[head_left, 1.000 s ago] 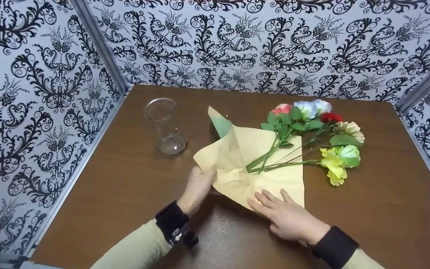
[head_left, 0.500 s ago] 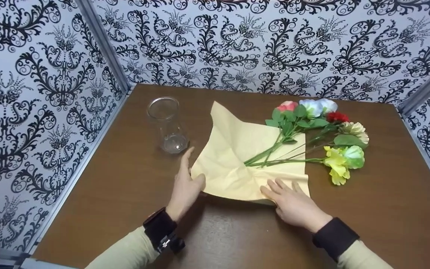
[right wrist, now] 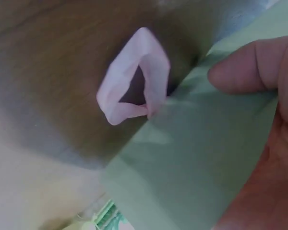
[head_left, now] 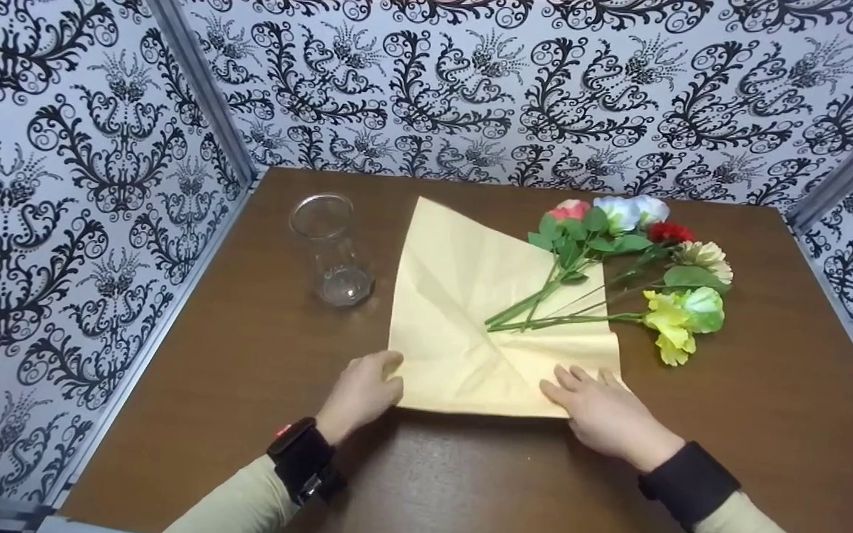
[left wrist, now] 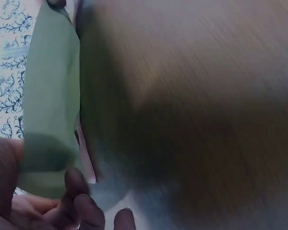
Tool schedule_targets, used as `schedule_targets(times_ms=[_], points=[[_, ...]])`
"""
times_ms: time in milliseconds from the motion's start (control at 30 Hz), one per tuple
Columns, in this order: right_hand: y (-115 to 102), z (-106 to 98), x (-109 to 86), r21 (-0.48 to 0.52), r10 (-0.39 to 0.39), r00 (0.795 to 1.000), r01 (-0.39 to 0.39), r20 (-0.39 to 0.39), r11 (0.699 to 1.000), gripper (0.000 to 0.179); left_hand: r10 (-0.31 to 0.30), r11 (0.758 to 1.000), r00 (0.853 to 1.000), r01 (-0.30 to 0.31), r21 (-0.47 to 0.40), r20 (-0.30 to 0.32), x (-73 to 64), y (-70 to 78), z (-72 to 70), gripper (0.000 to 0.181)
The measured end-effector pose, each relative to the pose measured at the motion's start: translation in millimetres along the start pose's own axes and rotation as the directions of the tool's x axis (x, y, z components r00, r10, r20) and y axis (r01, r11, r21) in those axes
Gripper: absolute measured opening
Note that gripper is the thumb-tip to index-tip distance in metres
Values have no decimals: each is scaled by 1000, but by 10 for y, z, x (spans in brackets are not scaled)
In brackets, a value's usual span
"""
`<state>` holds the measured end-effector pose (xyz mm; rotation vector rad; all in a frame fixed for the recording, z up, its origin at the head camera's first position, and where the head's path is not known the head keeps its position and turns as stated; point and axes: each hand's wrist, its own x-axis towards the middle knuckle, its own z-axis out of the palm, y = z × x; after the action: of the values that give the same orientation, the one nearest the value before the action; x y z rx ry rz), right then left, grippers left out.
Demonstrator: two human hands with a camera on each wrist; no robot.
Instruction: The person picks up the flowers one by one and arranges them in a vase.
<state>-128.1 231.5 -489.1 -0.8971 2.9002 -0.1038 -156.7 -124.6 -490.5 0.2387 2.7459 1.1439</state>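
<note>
Two hands [head_left: 360, 391] [head_left: 604, 414] flattening paper [head_left: 463, 326], flowers [head_left: 619, 259] atop

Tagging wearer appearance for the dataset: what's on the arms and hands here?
Both hands bare: left hand, right hand. Pale beige long sleeves. Black wrist-camera band on each wrist; the left band shows a small red spot and a metal clip, the right band is plain.

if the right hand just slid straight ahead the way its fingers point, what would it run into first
Probably the green flower stems. The right hand rests flat on the creased cream wrapping paper, fingers aimed up and slightly left; the stems lie across the sheet just beyond them. Exact heading is a judgement.
</note>
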Motion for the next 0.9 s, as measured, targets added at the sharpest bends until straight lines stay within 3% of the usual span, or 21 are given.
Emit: schedule_targets(times_ms=[100,167,267,333,400,533,633,700,800,900], points=[[-42,-22,-60,38,-2,999,0,53,999,57,5,997,1000,-8,81,27,-20,-10,-18,51],[-61,-35,-98,88,7,996,-15,88,996,60,33,988,999,-39,151,37,-20,-14,-24,41],[-68,-44,-143,164,29,992,-49,120,985,71,89,955,994,-102,277,58,-17,-19,-25,15],[-62,-47,-166,195,42,991,-66,127,979,80,104,927,992,-124,353,75,-19,-27,-16,8],[-51,-50,-184,200,41,991,-66,128,978,83,105,894,991,-131,428,84,-20,-38,-2,14],[-17,-51,-200,210,31,994,-53,108,976,73,124,825,987,-160,542,104,-6,-71,18,43],[23,-28,-198,170,-8,1000,4,26,985,57,173,789,969,-244,564,177,19,-100,15,63],[60,22,-194,93,-58,997,63,-56,994,51,202,778,947,-310,547,249,40,-110,3,72],[101,107,-200,-27,-116,981,114,-153,993,58,207,775,917,-367,515,342,70,-113,-21,76],[116,156,-219,-33,-93,986,89,-139,995,68,196,787,898,-383,484,393,92,-103,-43,78]])
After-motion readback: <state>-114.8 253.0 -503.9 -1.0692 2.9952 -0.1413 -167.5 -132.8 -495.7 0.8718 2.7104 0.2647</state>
